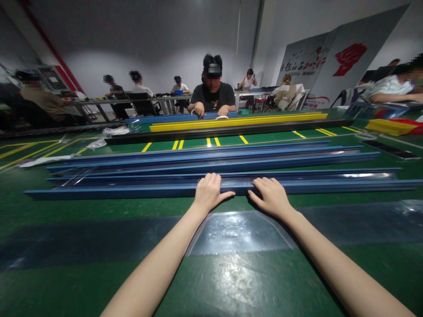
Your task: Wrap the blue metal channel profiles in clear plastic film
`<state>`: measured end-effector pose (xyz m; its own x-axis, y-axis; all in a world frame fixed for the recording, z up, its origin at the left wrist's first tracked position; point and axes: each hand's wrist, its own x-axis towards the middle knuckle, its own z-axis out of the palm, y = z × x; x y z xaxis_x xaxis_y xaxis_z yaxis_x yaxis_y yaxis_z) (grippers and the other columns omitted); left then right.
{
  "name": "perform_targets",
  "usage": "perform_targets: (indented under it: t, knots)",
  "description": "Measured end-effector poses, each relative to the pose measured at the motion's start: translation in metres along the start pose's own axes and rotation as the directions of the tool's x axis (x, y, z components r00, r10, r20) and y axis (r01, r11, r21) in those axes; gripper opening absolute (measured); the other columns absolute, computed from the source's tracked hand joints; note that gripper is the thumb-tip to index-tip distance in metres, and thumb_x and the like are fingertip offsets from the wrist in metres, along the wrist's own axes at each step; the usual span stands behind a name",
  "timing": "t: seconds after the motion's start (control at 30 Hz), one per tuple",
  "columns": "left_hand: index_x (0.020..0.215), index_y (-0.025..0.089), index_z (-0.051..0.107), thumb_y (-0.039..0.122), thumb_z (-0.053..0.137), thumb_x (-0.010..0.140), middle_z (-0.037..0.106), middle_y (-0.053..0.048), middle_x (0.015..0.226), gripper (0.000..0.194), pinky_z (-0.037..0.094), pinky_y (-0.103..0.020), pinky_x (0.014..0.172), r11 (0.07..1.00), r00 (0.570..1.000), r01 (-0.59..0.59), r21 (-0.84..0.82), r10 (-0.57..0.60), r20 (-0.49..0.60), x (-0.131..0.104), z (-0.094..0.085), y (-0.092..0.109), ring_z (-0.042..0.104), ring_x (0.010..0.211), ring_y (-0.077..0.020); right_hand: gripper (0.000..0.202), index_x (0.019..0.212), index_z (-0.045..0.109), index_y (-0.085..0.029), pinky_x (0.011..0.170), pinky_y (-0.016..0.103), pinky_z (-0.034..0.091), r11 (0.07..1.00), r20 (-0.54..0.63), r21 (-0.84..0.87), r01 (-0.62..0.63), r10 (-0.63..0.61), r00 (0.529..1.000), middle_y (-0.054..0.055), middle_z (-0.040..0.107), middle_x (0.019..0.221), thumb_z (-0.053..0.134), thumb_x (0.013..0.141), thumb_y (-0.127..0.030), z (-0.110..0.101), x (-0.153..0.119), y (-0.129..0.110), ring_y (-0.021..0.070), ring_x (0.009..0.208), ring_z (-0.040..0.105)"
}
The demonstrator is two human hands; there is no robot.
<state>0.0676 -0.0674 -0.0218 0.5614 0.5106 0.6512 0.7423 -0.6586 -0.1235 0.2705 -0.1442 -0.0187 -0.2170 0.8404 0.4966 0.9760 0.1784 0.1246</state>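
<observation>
A long blue channel (132, 192) lies across the green table, its hollow lined with shiny clear material. My left hand (209, 192) rests over its near wall, fingers laid across the channel and thumb pointing right. To the right of it, my right hand (269, 196) lies on the same channel with fingers spread and thumb pointing left. A gap separates the two thumbs. Neither hand is closed round the channel. Nearer to me, a long clear plastic strip (238, 231) lies flat under my forearms.
More blue channels (264, 164) lie just beyond. Farther off are a black channel (231, 130), a yellow channel (238, 122) and a person (214, 94) with both hands on the far side. At right are a phone (391, 149) and a yellow tray (385, 127).
</observation>
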Motion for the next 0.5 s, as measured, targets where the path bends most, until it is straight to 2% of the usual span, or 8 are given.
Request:
perform_targets:
  t: [0.27,0.5]
  knots:
    - [0.078,0.016,0.055,0.068,0.045,0.072,0.058,-0.009,0.076,0.053,0.033,-0.032,0.063,1.000,1.000,0.003,0.013,-0.003,-0.003,-0.0011,-0.0023,0.0009,0.051,0.076,-0.0226,0.025,0.079,0.053,-0.018,0.066,0.030,0.025,1.000,0.007,-0.011,0.000,0.001,1.000,0.006,0.060,0.076,0.037,0.085,-0.036,0.0007,0.0002,0.0002,0.0187,0.074,0.047]
    - [0.079,0.017,0.056,0.064,0.046,0.074,0.060,-0.008,0.075,0.048,0.032,-0.032,0.063,1.000,0.999,-0.012,-0.017,0.013,0.038,-0.0009,-0.0040,0.0017,0.053,0.075,-0.0220,0.025,0.079,0.053,-0.018,0.067,0.031,0.025,1.000,0.038,-0.004,-0.012,0.012,0.999,0.006,0.060,0.077,0.038,0.085,-0.036,-0.0029,0.0014,-0.0016,0.0186,0.074,0.047]
